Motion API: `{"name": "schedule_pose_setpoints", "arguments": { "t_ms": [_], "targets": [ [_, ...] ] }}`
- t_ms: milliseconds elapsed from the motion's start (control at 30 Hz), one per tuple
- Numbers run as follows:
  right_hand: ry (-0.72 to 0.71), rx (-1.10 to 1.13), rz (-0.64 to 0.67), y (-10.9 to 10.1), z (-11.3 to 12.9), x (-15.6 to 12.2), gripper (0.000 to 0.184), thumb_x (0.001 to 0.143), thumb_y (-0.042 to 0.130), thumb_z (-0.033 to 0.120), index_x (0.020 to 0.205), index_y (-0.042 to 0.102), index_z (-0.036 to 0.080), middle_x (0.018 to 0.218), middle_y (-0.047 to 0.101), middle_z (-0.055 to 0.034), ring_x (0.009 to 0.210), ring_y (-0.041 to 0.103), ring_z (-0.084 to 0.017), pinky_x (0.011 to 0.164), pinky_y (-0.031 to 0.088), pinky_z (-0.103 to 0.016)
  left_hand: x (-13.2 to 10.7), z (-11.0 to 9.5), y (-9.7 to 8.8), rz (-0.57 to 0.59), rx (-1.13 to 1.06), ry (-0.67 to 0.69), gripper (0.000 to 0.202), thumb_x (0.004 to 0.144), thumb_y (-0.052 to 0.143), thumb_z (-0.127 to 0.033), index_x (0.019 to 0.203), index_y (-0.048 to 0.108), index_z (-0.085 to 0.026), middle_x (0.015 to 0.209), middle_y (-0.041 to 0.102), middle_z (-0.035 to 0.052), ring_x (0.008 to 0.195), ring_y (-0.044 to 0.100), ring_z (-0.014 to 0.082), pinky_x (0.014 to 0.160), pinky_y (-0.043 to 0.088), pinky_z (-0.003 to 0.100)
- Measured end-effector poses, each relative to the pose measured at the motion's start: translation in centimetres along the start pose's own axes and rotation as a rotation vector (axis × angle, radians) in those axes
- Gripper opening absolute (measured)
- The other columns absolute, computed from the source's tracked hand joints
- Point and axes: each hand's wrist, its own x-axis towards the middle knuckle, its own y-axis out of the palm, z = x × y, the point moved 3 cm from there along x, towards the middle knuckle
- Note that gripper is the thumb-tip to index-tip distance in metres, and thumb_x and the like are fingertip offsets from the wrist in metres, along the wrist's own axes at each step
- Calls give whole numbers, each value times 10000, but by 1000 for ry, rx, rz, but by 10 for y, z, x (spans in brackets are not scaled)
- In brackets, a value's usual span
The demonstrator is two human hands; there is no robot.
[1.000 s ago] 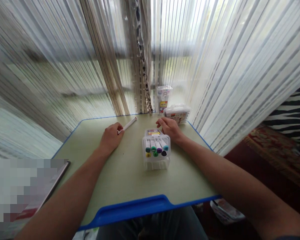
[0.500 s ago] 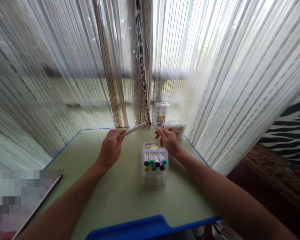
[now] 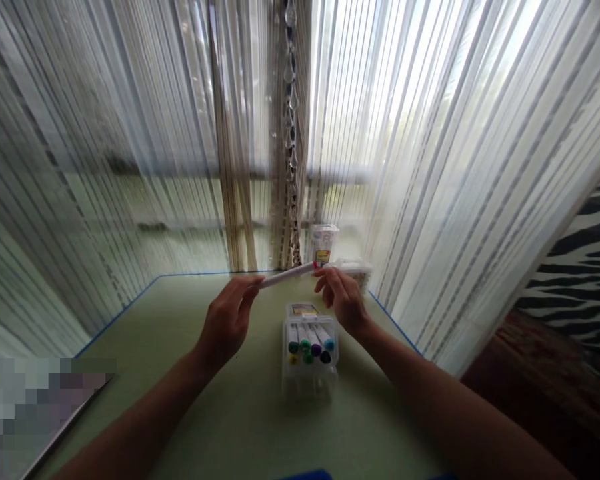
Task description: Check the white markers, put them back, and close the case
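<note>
Head view: slim white marker [image 3: 289,275] with a red end.

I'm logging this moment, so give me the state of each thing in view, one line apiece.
Left hand: pinching the white marker by its left end.
Right hand: fingers bent at the marker's red end; contact unclear.
White marker: raised above the table, slanting.
Clear case: on the table, holding markers, coloured ends toward the wearer.
Tall container: upright.
Low box: partly hidden by the right hand.
Curtains: hanging.
</note>
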Motion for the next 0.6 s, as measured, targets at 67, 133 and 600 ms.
{"name": "schedule_pose_setpoints", "arguments": {
  "t_ms": [67,133,600],
  "targets": [
    [-10,30,8,-1,3,0,449,995,394,531,953,662,173,699,644,-8,401,445,-79,398,311,-236,0,-1,0,4,-20,19,251,1003,447,-251,1149,641,-186,1056,700,84,992,662,208,904,526,330],
    [-21,64,29,-1,11,0,434,990,411,529,985,661,174,726,652,-11,411,452,-76,400,305,-232,0,-3,0,-4,-40,40,238,999,466,-238,1149,643,-185,1055,698,78,993,662,200,900,523,318],
    [-20,149,42,-3,64,-1,261,806,746,426,833,715,168,608,630,3,429,473,-78,381,337,-221,-1,-22,-7,-40,-176,64,241,994,493,-238,1171,654,-204,1000,685,75,935,656,183,831,532,302]
  ]
}}
